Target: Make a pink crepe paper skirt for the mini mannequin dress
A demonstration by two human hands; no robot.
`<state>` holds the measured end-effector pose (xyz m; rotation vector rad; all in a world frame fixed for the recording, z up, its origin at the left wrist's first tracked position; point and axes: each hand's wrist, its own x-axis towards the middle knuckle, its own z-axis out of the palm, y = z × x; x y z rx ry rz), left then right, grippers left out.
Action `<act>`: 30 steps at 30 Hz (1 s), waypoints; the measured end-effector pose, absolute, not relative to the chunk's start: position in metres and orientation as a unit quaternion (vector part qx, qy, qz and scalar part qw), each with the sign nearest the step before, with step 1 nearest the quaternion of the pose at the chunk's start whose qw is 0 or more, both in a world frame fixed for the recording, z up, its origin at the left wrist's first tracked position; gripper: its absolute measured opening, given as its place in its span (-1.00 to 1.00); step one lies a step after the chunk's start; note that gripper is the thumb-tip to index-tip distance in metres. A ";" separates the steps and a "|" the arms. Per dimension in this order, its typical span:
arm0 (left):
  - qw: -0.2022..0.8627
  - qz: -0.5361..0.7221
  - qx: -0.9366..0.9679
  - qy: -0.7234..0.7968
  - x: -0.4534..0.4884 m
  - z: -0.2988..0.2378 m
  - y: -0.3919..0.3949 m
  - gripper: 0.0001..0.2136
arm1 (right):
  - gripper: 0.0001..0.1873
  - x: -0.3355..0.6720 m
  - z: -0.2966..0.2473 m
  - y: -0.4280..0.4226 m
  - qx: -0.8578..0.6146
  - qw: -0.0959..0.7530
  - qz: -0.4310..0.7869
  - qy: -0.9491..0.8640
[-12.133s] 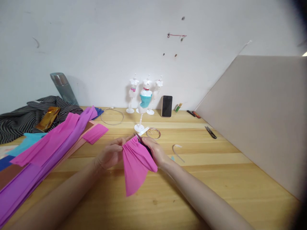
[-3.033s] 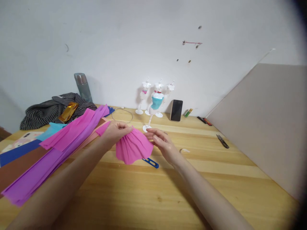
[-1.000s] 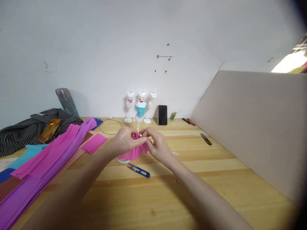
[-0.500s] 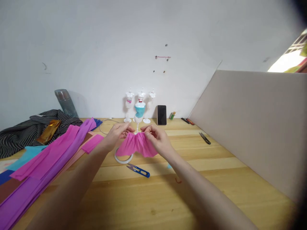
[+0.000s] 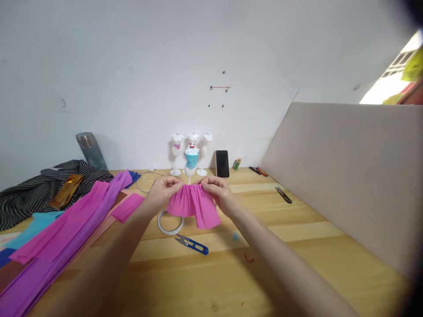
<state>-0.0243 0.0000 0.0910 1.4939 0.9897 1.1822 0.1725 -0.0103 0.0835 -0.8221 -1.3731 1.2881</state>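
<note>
A pleated pink crepe paper piece [image 5: 194,203] hangs like a small skirt between my hands, gathered along its top edge. My left hand [image 5: 164,189] pinches its upper left corner, and my right hand [image 5: 218,190] pinches the upper right. Just behind it stands a small white mannequin [image 5: 190,169] with a turquoise wrap [image 5: 191,160] round its torso; its base is hidden. Below the pink piece, a roll of white tape [image 5: 170,231] lies flat. Blue thread snips [image 5: 191,245] rest on the table in front of the tape.
More mini mannequins [image 5: 177,152] stand by the wall, beside a phone [image 5: 222,164] propped upright. Crepe paper strips [image 5: 71,220], a striped cloth [image 5: 29,189] and a tumbler [image 5: 91,149] occupy the left. Black snips [image 5: 283,195] lie right, near a partition [image 5: 343,176].
My left fingers have closed on the left corner of the pink piece. Its right side now hangs lower, and the whole view has tilted slightly up.
</note>
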 end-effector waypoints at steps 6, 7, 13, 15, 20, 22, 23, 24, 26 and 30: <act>0.458 0.514 0.611 0.391 -0.019 0.089 0.018 -0.77 | -0.78 0.176 0.088 0.007 -0.373 0.527 0.499 -0.579; 0.446 0.522 0.613 0.390 -0.017 0.089 0.022 -0.77 | -0.78 0.177 0.089 0.012 -0.382 0.540 0.479 -0.577; 0.332 0.527 0.658 0.422 -0.004 0.088 0.050 -0.77 | -0.82 0.180 0.091 0.044 -0.402 0.566 0.418 -0.586; 0.310 0.526 0.664 0.432 -0.003 0.085 0.060 -0.79 | -0.83 0.181 0.089 0.053 -0.402 0.568 0.411 -0.588; 0.252 0.509 0.689 0.451 -0.003 0.080 0.074 -0.82 | -0.83 0.182 0.082 0.070 -0.385 0.572 0.413 -0.596; 0.236 0.497 0.701 0.454 -0.004 0.081 0.077 -0.82 | -0.82 0.182 0.080 0.075 -0.377 0.573 0.416 -0.597; 0.230 0.490 0.707 0.455 -0.004 0.081 0.077 -0.82 | -0.81 0.182 0.079 0.076 -0.373 0.573 0.418 -0.597; 0.224 0.485 0.712 0.456 -0.005 0.082 0.078 -0.82 | -0.80 0.183 0.078 0.078 -0.369 0.574 0.421 -0.598; 0.211 0.475 0.720 0.459 -0.005 0.084 0.078 -0.81 | -0.79 0.183 0.078 0.080 -0.363 0.572 0.427 -0.599; 0.185 0.463 0.729 0.469 -0.006 0.089 0.078 -0.81 | -0.77 0.183 0.079 0.081 -0.354 0.567 0.436 -0.602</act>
